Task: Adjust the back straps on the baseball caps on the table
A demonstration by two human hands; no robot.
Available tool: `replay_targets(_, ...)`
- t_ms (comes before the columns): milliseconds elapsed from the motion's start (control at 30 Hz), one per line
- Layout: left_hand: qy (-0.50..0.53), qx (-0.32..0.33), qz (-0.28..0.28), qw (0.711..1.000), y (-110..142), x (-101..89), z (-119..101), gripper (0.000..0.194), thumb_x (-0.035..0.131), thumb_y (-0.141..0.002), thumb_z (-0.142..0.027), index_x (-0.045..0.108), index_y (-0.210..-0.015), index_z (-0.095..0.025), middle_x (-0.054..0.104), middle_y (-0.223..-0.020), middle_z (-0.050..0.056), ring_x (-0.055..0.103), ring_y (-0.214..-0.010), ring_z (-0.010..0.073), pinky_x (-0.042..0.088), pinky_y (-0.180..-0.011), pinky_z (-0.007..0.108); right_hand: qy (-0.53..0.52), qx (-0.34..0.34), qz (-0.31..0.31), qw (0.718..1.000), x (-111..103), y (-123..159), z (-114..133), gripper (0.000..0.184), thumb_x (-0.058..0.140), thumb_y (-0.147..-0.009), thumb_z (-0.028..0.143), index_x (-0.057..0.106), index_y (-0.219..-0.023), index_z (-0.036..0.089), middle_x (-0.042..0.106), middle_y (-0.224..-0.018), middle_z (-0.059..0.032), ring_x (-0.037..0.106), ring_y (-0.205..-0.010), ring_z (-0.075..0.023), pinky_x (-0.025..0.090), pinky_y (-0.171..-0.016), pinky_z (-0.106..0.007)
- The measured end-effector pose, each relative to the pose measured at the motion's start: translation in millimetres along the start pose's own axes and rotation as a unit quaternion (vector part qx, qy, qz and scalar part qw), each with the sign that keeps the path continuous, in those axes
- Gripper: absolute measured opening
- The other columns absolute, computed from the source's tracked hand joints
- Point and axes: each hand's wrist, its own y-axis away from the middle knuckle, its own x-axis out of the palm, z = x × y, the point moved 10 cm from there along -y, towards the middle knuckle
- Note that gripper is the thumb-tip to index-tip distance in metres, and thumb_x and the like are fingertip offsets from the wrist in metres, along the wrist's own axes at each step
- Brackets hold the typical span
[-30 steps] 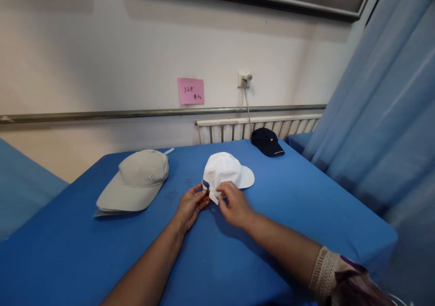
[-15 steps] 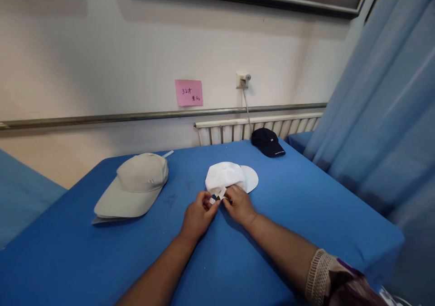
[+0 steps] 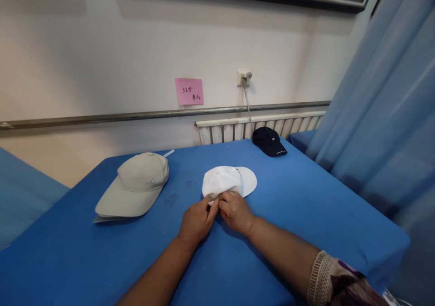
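A white baseball cap (image 3: 220,180) lies on the blue-covered table (image 3: 238,270), its brim pointing right. My left hand (image 3: 197,222) is closed at the cap's near edge, thumb and fingers pinching a small white piece there, perhaps part of the strap. Right beside it, my right hand (image 3: 236,211) is closed with bent fingers on the same edge of the cap. The two hands nearly touch, and the fingertips hide most of what they grip.
Beige caps (image 3: 142,179), seemingly stacked, lie at the left. A navy cap (image 3: 268,141) sits at the far right corner, near the radiator (image 3: 234,131). A pink note (image 3: 189,92) and a socket (image 3: 244,78) are on the wall. Blue curtain (image 3: 384,102) hangs at right.
My hands have drawn closer together, and the white and dark bits between them are now mostly covered. The white cap has shifted slightly left and turned a little.
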Motion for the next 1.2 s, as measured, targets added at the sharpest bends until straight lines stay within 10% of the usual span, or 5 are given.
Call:
replay_targets(200,0.178,-0.077,-0.092,0.977,-5,-15.9,33,0.039,0.032,-0.095,-0.041,0.047,-0.065,-0.021,0.052,-0.055,0.000,0.050,-0.053,0.0163,0.034,-0.053,0.027,-0.070,0.058,-0.031,0.995,-5,2,-17,0.030,0.048,-0.087,0.006,0.068,-0.106,0.017,0.059,-0.086,-0.0074,0.055,-0.078,-0.0191,0.045,-0.070,-0.029)
replay_targets(333,0.288,-0.054,-0.040,0.955,-6,-11.0,32,0.034,0.044,-0.091,-0.049,0.056,-0.082,-0.019,0.056,-0.059,-0.002,0.053,-0.053,0.0156,0.040,-0.053,0.026,-0.117,0.088,-0.056,0.988,-7,6,-27,0.034,0.051,-0.082,0.004,0.067,-0.109,0.018,0.059,-0.088,-0.0068,0.057,-0.081,-0.0189,0.047,-0.072,-0.029)
replay_targets(567,0.216,0.054,0.061,0.973,-4,14.5,5,0.026,0.060,-0.083,-0.035,0.062,-0.104,-0.019,0.067,-0.078,0.002,0.061,-0.068,0.0183,0.047,-0.066,0.029,-0.164,0.104,-0.052,0.980,-13,7,-26,0.039,0.050,-0.081,0.005,0.066,-0.112,0.023,0.057,-0.088,-0.0043,0.056,-0.079,-0.0177,0.048,-0.073,-0.030)
replay_targets(1200,0.108,0.191,-0.054,0.974,7,-15.7,-24,0.019,0.043,-0.092,-0.014,0.059,-0.101,-0.021,0.067,-0.100,0.006,0.061,-0.096,0.0188,0.047,-0.087,0.033,-0.198,0.079,-0.014,0.977,-22,5,-6,0.016,0.061,-0.082,0.020,0.056,-0.096,0.020,0.056,-0.088,-0.0028,0.053,-0.079,-0.0178,0.045,-0.070,-0.030)
